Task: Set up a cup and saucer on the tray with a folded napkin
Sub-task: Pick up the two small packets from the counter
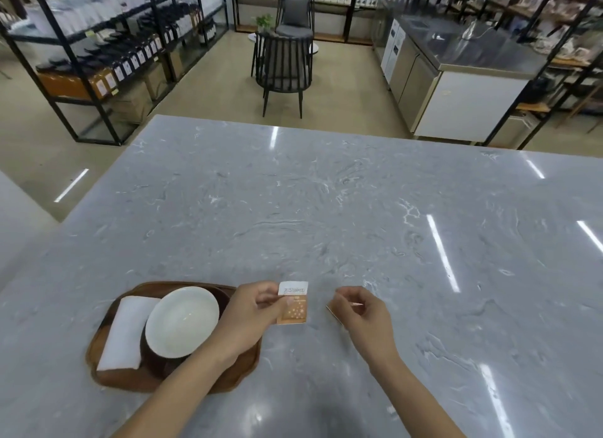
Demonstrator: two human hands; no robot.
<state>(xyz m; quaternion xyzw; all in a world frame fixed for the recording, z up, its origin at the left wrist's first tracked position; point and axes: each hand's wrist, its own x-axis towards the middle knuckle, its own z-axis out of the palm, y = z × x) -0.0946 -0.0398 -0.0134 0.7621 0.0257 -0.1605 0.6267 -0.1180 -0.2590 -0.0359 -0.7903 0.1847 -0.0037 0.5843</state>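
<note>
A brown wooden tray (107, 377) lies on the grey marble counter at the lower left. On it, a folded white napkin (125, 333) lies along the left side, beside a white saucer (181, 321) that rests on something dark. No cup is in view. My left hand (257, 310) reaches over the tray's right end and pinches a small orange and white packet (293, 303) just right of the tray. My right hand (359, 310) hovers a little further right, its fingers pinching a thin orange strip (334, 312).
The grey marble counter (326, 209) stretches far ahead and to the right. Beyond its far edge stand two dark chairs (284, 62), black shelving with bottles (107, 55) on the left and a steel-topped cabinet (456, 78) on the right.
</note>
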